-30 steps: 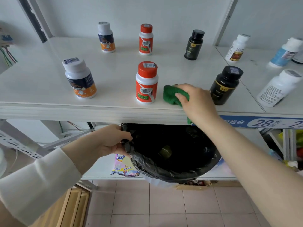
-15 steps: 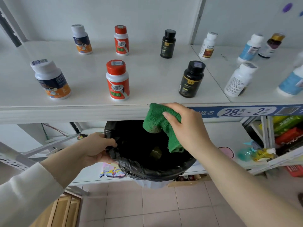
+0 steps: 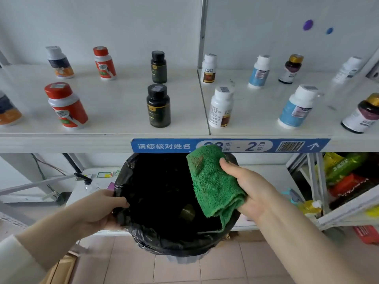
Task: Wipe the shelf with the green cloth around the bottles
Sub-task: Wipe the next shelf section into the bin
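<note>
Fuzzy terry green cloth (image 3: pixel 213 181), glossy black plastic bin liner (image 3: pixel 143 238), smooth matt shelf (image 3: pixel 114 103)

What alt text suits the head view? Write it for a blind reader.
The right hand holds a folded green cloth over a black-lined bin, whose rim the left hand grips. Above, a white shelf carries upright bottles in two rows, with a blue label strip on its front edge.

View: one wide-angle camera on the person's head.
Facing: forward and down, square onto the front edge of the shelf (image 3: pixel 86 143).
Nearness: close; both forearms enter from the bottom corners.
Centre: left hand (image 3: pixel 100 210) gripping the bin (image 3: pixel 155 245) rim, right hand (image 3: pixel 252 189) holding the cloth (image 3: pixel 213 181) above it.
Top: wall (image 3: pixel 123 23) behind the bottles (image 3: pixel 158 105).
Bottom: floor (image 3: pixel 127 265), seen steeply from above.
Edges: outer bottles lean outward from lens bend.
</note>
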A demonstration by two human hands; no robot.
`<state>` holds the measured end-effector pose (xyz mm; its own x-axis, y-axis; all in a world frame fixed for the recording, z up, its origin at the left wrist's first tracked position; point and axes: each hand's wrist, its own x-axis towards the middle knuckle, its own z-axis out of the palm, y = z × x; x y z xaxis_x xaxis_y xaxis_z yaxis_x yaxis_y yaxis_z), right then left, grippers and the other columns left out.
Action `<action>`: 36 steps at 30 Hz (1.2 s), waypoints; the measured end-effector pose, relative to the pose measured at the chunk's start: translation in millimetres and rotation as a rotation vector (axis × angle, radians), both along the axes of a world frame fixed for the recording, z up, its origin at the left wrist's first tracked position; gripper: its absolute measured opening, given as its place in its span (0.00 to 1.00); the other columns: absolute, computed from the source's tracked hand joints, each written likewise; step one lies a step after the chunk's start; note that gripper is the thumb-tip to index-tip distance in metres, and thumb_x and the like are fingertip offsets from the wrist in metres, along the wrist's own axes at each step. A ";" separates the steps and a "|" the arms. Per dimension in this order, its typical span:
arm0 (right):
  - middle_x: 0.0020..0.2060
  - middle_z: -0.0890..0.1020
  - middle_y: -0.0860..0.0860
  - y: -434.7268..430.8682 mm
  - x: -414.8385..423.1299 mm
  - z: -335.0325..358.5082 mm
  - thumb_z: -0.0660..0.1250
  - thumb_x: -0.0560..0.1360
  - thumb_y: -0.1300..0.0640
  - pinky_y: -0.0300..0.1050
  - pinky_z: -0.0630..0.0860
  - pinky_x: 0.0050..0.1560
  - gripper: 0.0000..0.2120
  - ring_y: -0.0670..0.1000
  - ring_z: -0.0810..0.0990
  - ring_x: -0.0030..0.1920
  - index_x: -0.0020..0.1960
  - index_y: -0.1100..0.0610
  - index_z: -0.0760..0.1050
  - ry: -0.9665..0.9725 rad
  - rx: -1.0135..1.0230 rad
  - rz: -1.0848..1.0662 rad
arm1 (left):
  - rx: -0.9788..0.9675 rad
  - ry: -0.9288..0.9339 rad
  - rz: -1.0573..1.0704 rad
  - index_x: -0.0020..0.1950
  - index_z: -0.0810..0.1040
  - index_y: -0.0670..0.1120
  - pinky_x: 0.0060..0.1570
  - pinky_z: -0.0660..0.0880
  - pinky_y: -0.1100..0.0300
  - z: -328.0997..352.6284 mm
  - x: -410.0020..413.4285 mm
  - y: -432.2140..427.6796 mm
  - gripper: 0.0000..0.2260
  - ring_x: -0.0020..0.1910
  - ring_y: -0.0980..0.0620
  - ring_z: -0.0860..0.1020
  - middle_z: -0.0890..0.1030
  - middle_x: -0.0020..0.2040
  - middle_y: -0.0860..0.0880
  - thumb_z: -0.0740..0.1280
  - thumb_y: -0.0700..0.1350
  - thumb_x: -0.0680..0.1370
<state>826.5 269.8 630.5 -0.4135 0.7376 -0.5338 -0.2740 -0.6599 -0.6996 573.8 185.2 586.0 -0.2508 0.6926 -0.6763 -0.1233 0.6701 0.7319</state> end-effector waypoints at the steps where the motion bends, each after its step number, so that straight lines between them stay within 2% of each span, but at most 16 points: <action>1: 0.38 0.85 0.57 4.4 17.5 2.5 0.59 0.78 0.57 0.45 0.82 0.31 0.11 0.53 0.85 0.34 0.53 0.61 0.77 0.013 -0.010 -0.004 | -0.003 0.003 0.001 0.47 0.75 0.31 0.24 0.78 0.58 -0.3 13.8 3.1 0.06 0.37 0.40 0.76 0.78 0.43 0.35 0.59 0.27 0.75; 4: 0.34 0.85 0.57 20.6 63.3 19.7 0.59 0.77 0.58 0.46 0.81 0.30 0.11 0.52 0.84 0.31 0.49 0.63 0.77 0.017 0.030 -0.036 | -0.013 -0.002 -0.008 0.47 0.74 0.32 0.25 0.78 0.59 0.7 54.0 15.7 0.06 0.37 0.42 0.73 0.77 0.43 0.36 0.59 0.27 0.75; 6: 0.36 0.84 0.57 36.5 82.6 35.4 0.59 0.77 0.59 0.47 0.81 0.30 0.09 0.52 0.84 0.31 0.48 0.63 0.77 0.001 0.098 -0.079 | -0.010 -0.011 -0.026 0.46 0.73 0.32 0.24 0.76 0.61 2.4 76.4 24.9 0.05 0.34 0.44 0.71 0.75 0.41 0.37 0.58 0.27 0.75; 9: 0.41 0.82 0.57 70.1 89.7 56.3 0.60 0.77 0.62 0.44 0.81 0.30 0.08 0.51 0.84 0.32 0.53 0.60 0.75 -0.110 0.307 -0.199 | -0.014 -0.019 -0.034 0.46 0.74 0.31 0.22 0.77 0.61 3.3 98.8 41.2 0.05 0.26 0.46 0.75 0.76 0.37 0.38 0.59 0.27 0.75; 11: 0.46 0.81 0.56 98.3 83.4 60.0 0.62 0.76 0.62 0.47 0.81 0.43 0.10 0.54 0.83 0.44 0.57 0.58 0.75 -0.482 0.645 -0.303 | -0.021 -0.031 -0.042 0.48 0.74 0.31 0.24 0.78 0.60 3.7 107.2 51.6 0.06 0.30 0.45 0.76 0.77 0.40 0.38 0.59 0.27 0.75; 13: 0.53 0.80 0.55 117.8 70.4 57.9 0.61 0.77 0.59 0.46 0.75 0.55 0.15 0.55 0.79 0.53 0.62 0.57 0.73 -0.940 1.021 -0.263 | -0.023 -0.031 -0.060 0.49 0.74 0.32 0.26 0.79 0.57 3.5 111.7 61.1 0.07 0.34 0.43 0.76 0.78 0.42 0.37 0.58 0.28 0.75; 15: 0.60 0.78 0.56 127.8 57.6 49.3 0.59 0.78 0.55 0.45 0.71 0.56 0.18 0.56 0.77 0.57 0.67 0.56 0.69 -1.217 1.181 0.013 | -0.016 -0.034 -0.089 0.48 0.74 0.32 0.29 0.81 0.52 3.6 114.4 70.2 0.07 0.34 0.42 0.78 0.78 0.42 0.36 0.58 0.28 0.75; 17: 0.67 0.71 0.57 134.1 51.8 34.4 0.55 0.79 0.51 0.49 0.69 0.62 0.22 0.58 0.72 0.63 0.71 0.56 0.62 -1.361 1.207 0.345 | -0.011 -0.042 -0.115 0.46 0.74 0.34 0.30 0.80 0.52 2.9 115.2 78.4 0.07 0.30 0.45 0.80 0.79 0.40 0.37 0.57 0.28 0.75; 19: 0.74 0.59 0.54 140.7 52.1 25.0 0.50 0.80 0.49 0.52 0.60 0.71 0.24 0.56 0.61 0.72 0.74 0.55 0.53 -1.396 1.196 0.482 | -0.008 -0.053 -0.137 0.44 0.74 0.35 0.28 0.80 0.53 1.7 115.5 85.7 0.07 0.26 0.47 0.80 0.79 0.38 0.38 0.58 0.28 0.75; 21: 0.76 0.50 0.52 147.4 50.8 23.6 0.47 0.81 0.50 0.51 0.50 0.74 0.24 0.53 0.51 0.76 0.75 0.54 0.47 -1.397 1.166 0.536 | -0.004 -0.065 -0.149 0.44 0.75 0.35 0.27 0.80 0.55 -1.3 114.9 92.7 0.07 0.26 0.47 0.80 0.79 0.36 0.39 0.58 0.28 0.75; 25: 0.76 0.45 0.53 165.0 38.6 23.8 0.47 0.81 0.52 0.51 0.46 0.74 0.25 0.53 0.45 0.76 0.76 0.55 0.44 -1.469 1.084 0.562 | -0.002 -0.088 -0.188 0.47 0.75 0.33 0.29 0.80 0.55 -4.4 116.5 103.9 0.07 0.29 0.46 0.82 0.81 0.36 0.39 0.58 0.28 0.75; 28: 0.75 0.53 0.55 174.2 27.8 24.1 0.51 0.81 0.56 0.50 0.54 0.72 0.24 0.56 0.53 0.75 0.75 0.56 0.50 -1.501 1.052 0.471 | -0.013 -0.080 -0.205 0.48 0.75 0.34 0.27 0.79 0.56 -2.3 118.7 110.6 0.08 0.29 0.46 0.81 0.81 0.37 0.39 0.58 0.29 0.75; 30: 0.68 0.68 0.58 177.8 23.4 25.2 0.55 0.79 0.61 0.48 0.67 0.61 0.20 0.58 0.68 0.67 0.71 0.57 0.61 -1.534 1.045 0.301 | -0.025 -0.067 -0.215 0.50 0.75 0.33 0.28 0.80 0.56 -1.0 119.3 115.0 0.08 0.31 0.45 0.80 0.80 0.40 0.38 0.58 0.29 0.75; 31: 0.63 0.73 0.58 179.2 21.8 26.4 0.55 0.79 0.62 0.47 0.70 0.55 0.18 0.59 0.72 0.62 0.68 0.56 0.65 -1.531 1.048 0.217 | -0.030 -0.063 -0.215 0.51 0.74 0.33 0.29 0.80 0.56 -0.8 119.1 117.2 0.08 0.32 0.45 0.80 0.79 0.42 0.37 0.58 0.29 0.75; 33: 0.57 0.77 0.58 185.3 18.2 30.2 0.55 0.78 0.63 0.45 0.70 0.49 0.16 0.59 0.75 0.57 0.64 0.56 0.70 -1.449 1.045 0.055 | -0.041 -0.058 -0.209 0.52 0.74 0.33 0.31 0.80 0.55 -0.7 117.6 121.4 0.09 0.34 0.44 0.80 0.79 0.44 0.36 0.58 0.29 0.75; 36: 0.55 0.77 0.57 212.1 8.9 41.0 0.55 0.77 0.64 0.45 0.68 0.48 0.15 0.58 0.75 0.54 0.61 0.55 0.73 -1.258 1.013 -0.182 | -0.054 -0.069 -0.193 0.54 0.73 0.33 0.33 0.81 0.53 0.1 114.9 126.8 0.10 0.39 0.42 0.80 0.79 0.47 0.35 0.58 0.29 0.75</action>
<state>835.4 481.9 671.5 0.0121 0.9656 0.2598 0.7566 0.1610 -0.6337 688.8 312.0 586.1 -0.0692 0.6857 -0.7246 -0.0376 0.7240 0.6888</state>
